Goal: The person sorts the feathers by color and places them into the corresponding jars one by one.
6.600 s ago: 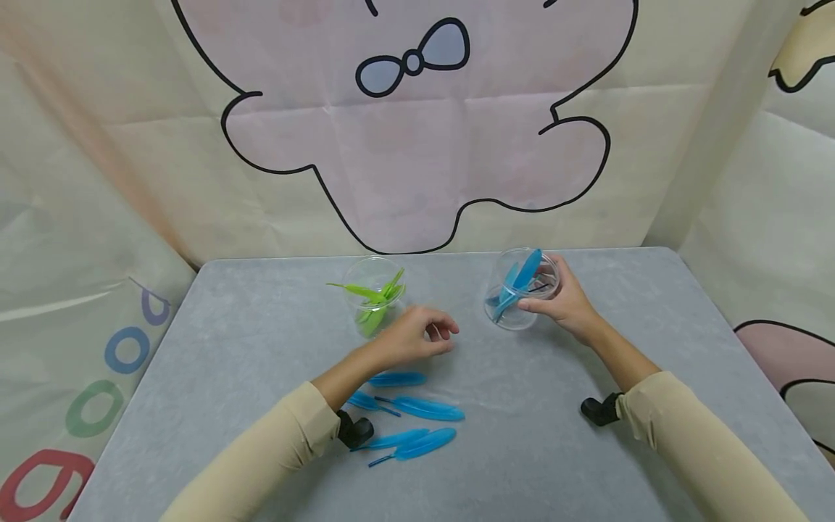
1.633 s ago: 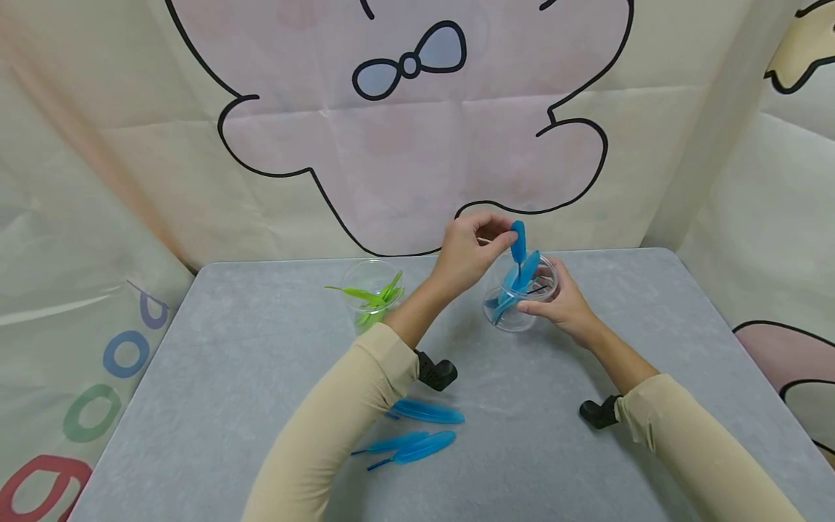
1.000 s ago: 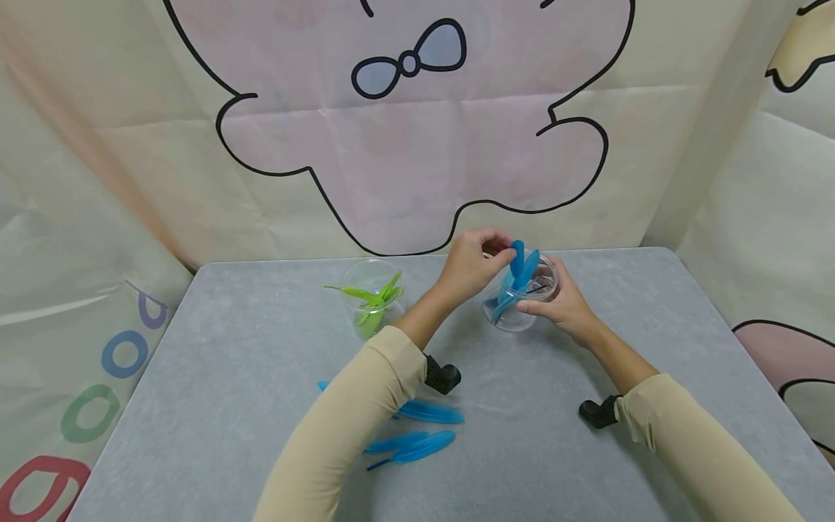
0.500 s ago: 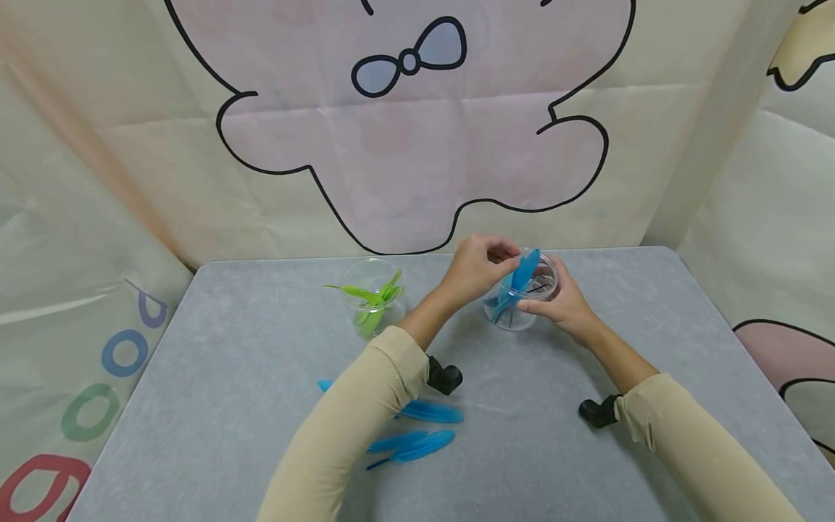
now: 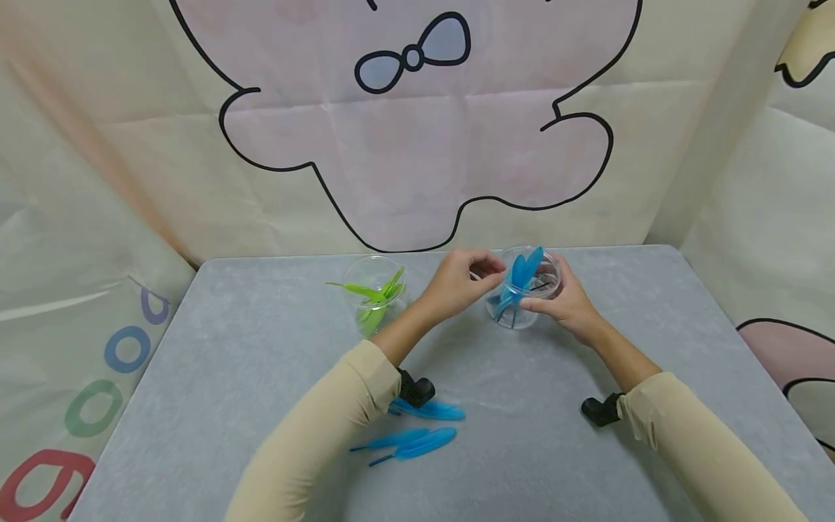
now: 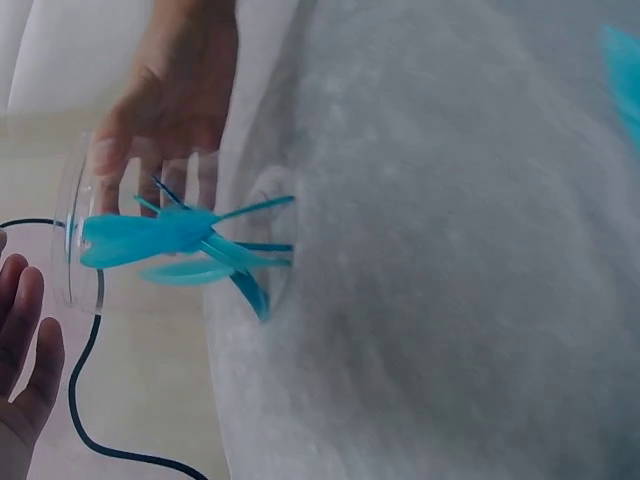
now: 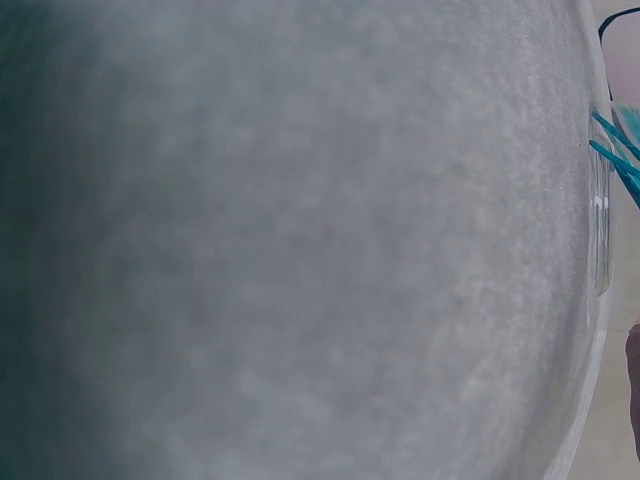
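Note:
My right hand (image 5: 566, 301) grips a clear plastic cup (image 5: 493, 310) at the back right of the table, thumb and fingers round its side. Several blue feathers (image 5: 520, 278) stand in it, two tips rising above the rim. Just left of the rim is my left hand (image 5: 459, 281), fingers loosely bent with nothing between them. In the left wrist view, the left hand (image 6: 22, 355) is beside the cup mouth and the right hand (image 6: 180, 95) is behind the cup. The right wrist view shows mostly grey tabletop, with feather quills (image 7: 618, 150) at its edge.
Left of my left hand, a second clear cup (image 5: 355, 313) holds green feathers (image 5: 373, 299), one sticking out sideways. Blue feathers (image 5: 425, 444) lie on the grey table (image 5: 522, 449) near the left forearm, partly hidden by the sleeve (image 5: 313, 428). A printed cloth hangs behind.
My left hand has brought a blue feather from the table to the right cup, lowered it in, let go and drawn back left. My right hand keeps its grip on the cup.

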Demonstrator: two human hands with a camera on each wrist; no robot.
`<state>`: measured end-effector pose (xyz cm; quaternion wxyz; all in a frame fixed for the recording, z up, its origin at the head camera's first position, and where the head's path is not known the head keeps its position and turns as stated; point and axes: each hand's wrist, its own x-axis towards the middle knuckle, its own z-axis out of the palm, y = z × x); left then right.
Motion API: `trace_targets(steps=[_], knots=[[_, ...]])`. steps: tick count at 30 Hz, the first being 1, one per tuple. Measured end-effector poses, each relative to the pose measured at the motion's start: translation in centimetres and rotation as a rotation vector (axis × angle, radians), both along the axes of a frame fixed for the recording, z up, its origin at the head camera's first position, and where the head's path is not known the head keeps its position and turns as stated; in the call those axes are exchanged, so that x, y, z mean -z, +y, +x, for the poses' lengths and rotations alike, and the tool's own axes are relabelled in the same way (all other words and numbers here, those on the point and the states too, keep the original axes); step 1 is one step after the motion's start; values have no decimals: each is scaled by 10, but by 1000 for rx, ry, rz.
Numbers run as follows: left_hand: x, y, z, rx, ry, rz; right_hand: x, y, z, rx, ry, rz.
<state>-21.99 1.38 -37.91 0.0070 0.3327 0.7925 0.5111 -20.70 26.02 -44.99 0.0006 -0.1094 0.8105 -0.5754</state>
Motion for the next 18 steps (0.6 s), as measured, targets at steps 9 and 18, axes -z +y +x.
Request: trace_targets(steps=[9,18], knots=[[20,-30,18,196,-60,-129,-2,0,1,8,1,10],[51,-60,47,370,-140,-341,-1,1,0,4,-2,17]])
